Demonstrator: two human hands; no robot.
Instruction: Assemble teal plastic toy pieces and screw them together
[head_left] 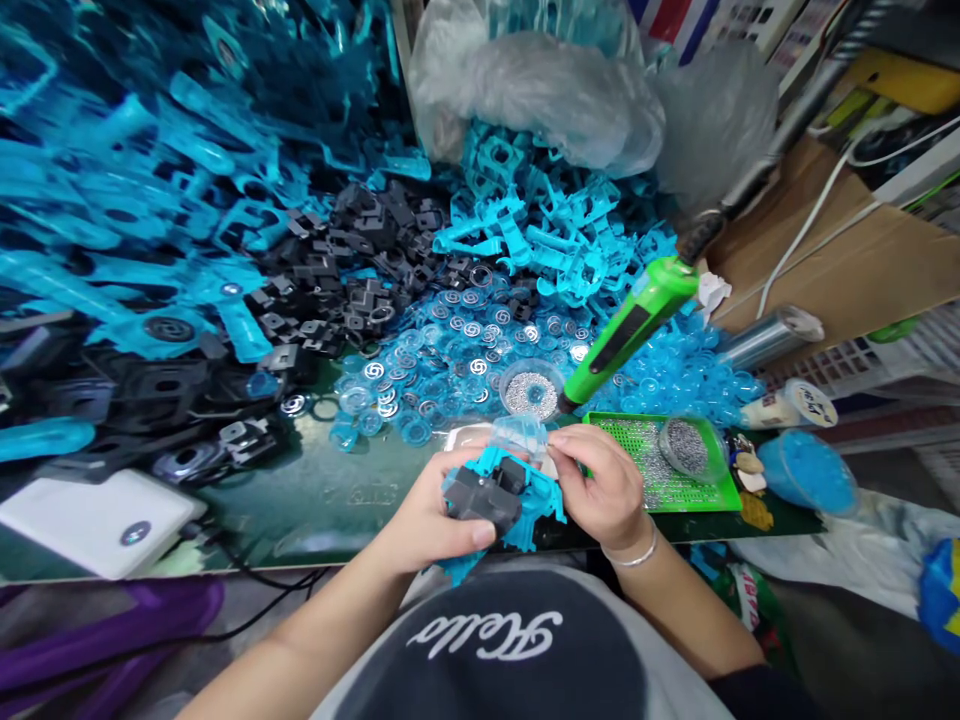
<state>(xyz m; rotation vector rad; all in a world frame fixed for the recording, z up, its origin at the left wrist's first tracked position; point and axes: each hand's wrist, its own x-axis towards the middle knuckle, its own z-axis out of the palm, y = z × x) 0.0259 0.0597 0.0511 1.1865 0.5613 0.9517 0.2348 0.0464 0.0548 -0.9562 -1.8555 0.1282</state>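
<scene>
Blue and black plastic piece (487,500) was up in your hands, just over the near edge of the bench (322,515) and around the middle of it, right in front of your shirt. Your left hand (424,520) had it gripped from the side, fingers curled around it and the thumb pressed on the black block part. Your right hand (604,485) was mostly closed, thumb and index fingertips brought together right beside the clear cap (520,436) at the top of the piece. Couldn't tell if you had something tiny pinched there, tbh.

Past the hands, a green power screwdriver (626,330) hung at a slant, its lower end right beside a small tub (507,388) of silvery bits. To the right of your right hand, the green tray (724,497) sat near the front edge, with more silvery bits in it and a round tub (684,450) of them at its right end.

Over by the near left corner you had a white box (101,515) with a cable plugged in. The middle of the bench was covered in clear blue discs (427,365), lots with a silver swirl, and behind those were piles of black parts (360,250) and bright blue parts (577,240). Pretty packed setup lol.
</scene>
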